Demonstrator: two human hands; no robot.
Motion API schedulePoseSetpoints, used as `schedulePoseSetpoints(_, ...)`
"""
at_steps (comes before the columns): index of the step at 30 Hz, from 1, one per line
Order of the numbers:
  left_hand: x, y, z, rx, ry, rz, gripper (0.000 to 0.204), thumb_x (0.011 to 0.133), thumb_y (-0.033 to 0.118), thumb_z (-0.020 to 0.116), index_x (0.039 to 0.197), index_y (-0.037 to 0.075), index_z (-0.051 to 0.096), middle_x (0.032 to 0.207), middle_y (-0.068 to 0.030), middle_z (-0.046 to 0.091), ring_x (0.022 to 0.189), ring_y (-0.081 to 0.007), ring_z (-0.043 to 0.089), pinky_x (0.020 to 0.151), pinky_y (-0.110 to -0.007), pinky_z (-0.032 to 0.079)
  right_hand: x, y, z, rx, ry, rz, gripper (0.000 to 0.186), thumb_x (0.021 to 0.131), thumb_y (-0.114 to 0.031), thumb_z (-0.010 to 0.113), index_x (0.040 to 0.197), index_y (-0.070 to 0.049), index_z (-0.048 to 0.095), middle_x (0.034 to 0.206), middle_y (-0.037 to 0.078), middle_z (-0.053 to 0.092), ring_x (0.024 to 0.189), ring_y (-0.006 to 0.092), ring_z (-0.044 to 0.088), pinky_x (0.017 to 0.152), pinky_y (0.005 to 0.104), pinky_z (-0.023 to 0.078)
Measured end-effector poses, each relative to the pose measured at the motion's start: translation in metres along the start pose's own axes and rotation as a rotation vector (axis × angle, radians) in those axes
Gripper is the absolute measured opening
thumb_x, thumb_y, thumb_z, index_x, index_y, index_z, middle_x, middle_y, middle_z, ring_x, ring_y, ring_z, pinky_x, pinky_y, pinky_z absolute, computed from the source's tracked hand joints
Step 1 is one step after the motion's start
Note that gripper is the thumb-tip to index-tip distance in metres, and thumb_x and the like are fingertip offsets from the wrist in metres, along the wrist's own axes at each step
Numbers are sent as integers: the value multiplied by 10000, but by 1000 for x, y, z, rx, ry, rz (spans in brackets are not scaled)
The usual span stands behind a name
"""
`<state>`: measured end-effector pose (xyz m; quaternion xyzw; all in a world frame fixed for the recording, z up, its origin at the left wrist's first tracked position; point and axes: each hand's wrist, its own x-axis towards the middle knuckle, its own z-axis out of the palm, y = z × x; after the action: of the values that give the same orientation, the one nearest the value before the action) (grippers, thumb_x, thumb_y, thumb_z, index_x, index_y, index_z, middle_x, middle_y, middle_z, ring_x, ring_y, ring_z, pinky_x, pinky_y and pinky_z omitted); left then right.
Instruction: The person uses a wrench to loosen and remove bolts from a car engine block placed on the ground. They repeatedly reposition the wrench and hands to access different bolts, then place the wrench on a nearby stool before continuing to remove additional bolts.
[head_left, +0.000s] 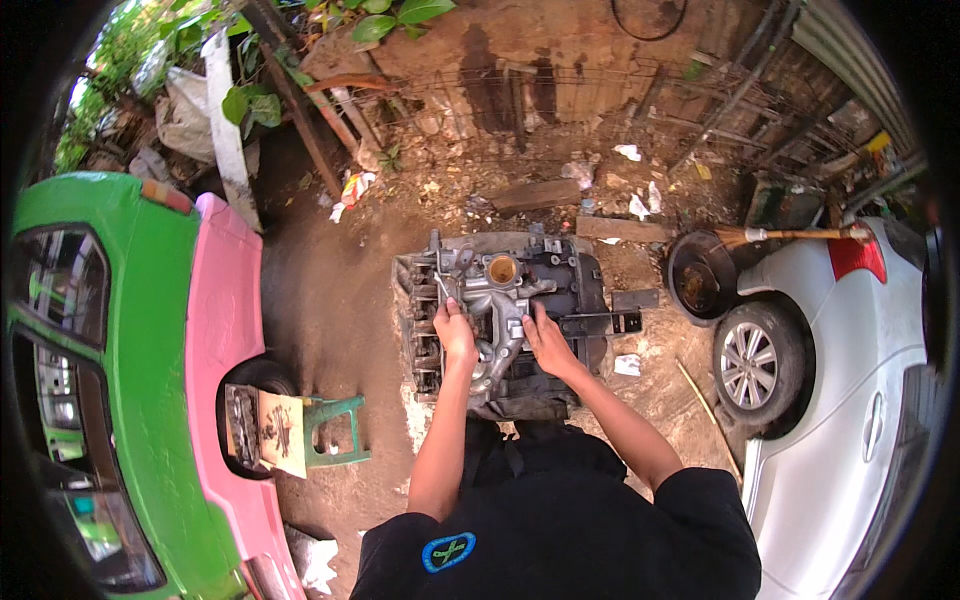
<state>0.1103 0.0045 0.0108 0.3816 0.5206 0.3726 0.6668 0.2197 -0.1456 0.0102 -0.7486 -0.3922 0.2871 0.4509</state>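
A grimy engine [590, 285] sits on the ground in front of me, with exposed ports along its left side and a silver cast manifold [505, 330] on top. A round opening [503, 270] with a brownish inside faces up near its back. My left hand [452, 325] is closed on a slim silver tool [443, 285], apparently a wrench, over the engine's left part. My right hand [545, 340] grips the right side of the manifold, fingertips partly hidden against the metal.
Green-and-pink car [130, 300] at left, beside a green stool [340, 450] with cardboard [285, 455] and metal parts. Silver car [840, 350] at right, near a black basin [700, 280], broom [790, 234] and yellow stick [700, 400]. Planks [535, 195] and litter lie behind the engine.
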Motion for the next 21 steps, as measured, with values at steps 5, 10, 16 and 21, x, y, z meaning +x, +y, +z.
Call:
schedulePoseSetpoints(5, -15, 5, 5, 52, 62, 119, 247, 1046, 256, 496, 976, 28, 559, 610, -9, 479, 507, -101, 447, 434, -305, 379, 5, -1, -8, -9, -39, -55, 667, 1063, -404, 379, 1444, 124, 234, 1316, 402, 477, 1237, 515, 480, 1050, 462, 381)
schedulePoseSetpoints(10, -22, 3, 7, 552, 276, 515, 177, 988, 128, 527, 1117, 12, 495, 707, -206, 622, 658, -366, 628, 626, -491, 433, 7, -1, -13, -10, -93, -32, 661, 1062, -411, 372, 1444, 113, 242, 1321, 391, 482, 1247, 516, 472, 1044, 477, 383)
schedulePoseSetpoints(16, -15, 0, -13, 695, 246, 415, 304, 937, 88, 547, 1147, -63, 387, 979, -344, 629, 891, -516, 625, 800, -543, 467, 6, -3, -8, 12, -56, -35, 627, 1063, -397, 370, 1448, 86, 263, 1340, 372, 483, 1254, 510, 470, 1050, 475, 379)
schedulePoseSetpoints(21, 1, -21, -18, 553, 225, 307, 343, 934, 64, 533, 1198, -77, 365, 1051, -320, 597, 991, -464, 609, 889, -471, 471, 7, -4, -8, 16, -53, -26, 610, 1064, -381, 368, 1440, 89, 270, 1327, 374, 494, 1248, 510, 478, 1046, 474, 383)
